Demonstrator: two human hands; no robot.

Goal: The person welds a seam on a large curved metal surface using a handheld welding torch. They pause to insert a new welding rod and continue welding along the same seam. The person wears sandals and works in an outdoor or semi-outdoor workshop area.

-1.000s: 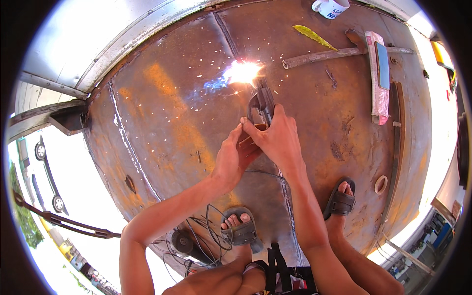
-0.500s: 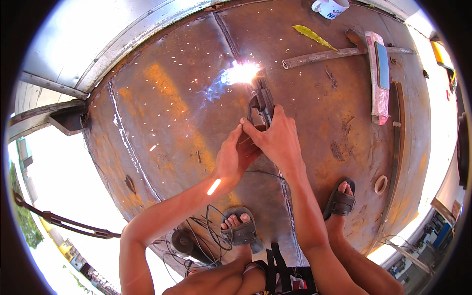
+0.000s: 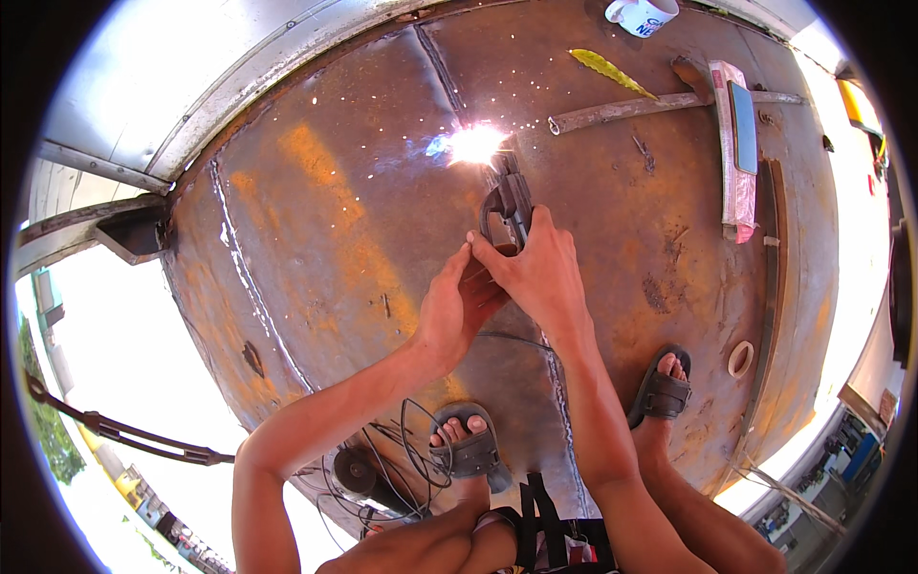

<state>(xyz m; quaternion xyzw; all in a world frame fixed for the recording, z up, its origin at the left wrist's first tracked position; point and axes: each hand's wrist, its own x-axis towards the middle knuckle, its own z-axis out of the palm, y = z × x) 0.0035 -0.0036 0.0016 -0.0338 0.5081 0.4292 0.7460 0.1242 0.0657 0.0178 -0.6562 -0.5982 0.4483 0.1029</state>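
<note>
My right hand [image 3: 542, 268] is wrapped round the handle of a dark welding electrode holder [image 3: 514, 199] in the middle of the head view. From the left, my left hand [image 3: 457, 301] closes round the same handle, its fingertips meeting the right hand's. Past the holder's jaws burns a blinding white welding arc [image 3: 477, 144], with bluish smoke and small sparks. It hides the electrode's tip and the spot being welded. The arc sits on a seam [image 3: 438, 62] in the rusty steel plate [image 3: 382, 210]; a pale weld bead [image 3: 559, 411] runs toward me below my hands.
My sandalled feet stand on the plate, tangled black cables [image 3: 406, 459] beside the left one. At right lie a pipe [image 3: 631, 111], a phone [image 3: 743, 127] on a pink-and-white packet [image 3: 734, 206], a long metal strip [image 3: 770, 287] and a ring [image 3: 740, 359]. A mug [image 3: 643, 16] and leaf [image 3: 610, 71] are farther off.
The arc has shifted very slightly to the right. Fewer sparks fly, the blue smoke has shrunk, and the glowing streak by my left wrist is gone. Both hands keep their hold.
</note>
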